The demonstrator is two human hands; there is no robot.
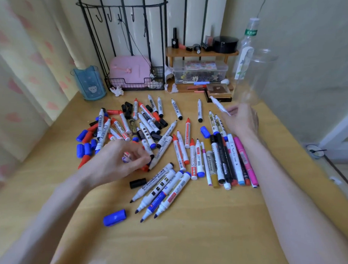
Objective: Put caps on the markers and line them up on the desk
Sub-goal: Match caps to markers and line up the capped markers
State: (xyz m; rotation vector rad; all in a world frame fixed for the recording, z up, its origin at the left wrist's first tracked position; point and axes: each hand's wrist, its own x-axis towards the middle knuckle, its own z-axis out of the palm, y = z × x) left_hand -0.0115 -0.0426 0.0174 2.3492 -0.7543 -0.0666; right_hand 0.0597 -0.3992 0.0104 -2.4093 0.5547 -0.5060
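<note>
Many whiteboard markers lie scattered over the wooden desk [185, 241], most uncapped, with loose blue, red and black caps among them. My left hand [116, 163] reaches into the pile at centre left, its curled fingers closing on a white marker [160, 153]. My right hand [241, 119] is raised at the right and pinches a white marker [219, 104] pointing up-left. Below it a row of capped markers [227, 159] lies side by side. A blue cap [115, 217] and a black cap [137, 183] lie nearer me.
At the back stand a blue pen cup [90, 82], a black wire rack [135, 79] with a pink case, a small wooden shelf [201, 52] of cosmetics over a clear box, and clear plastic bottles [250, 61] at right. The desk edge falls away on the right.
</note>
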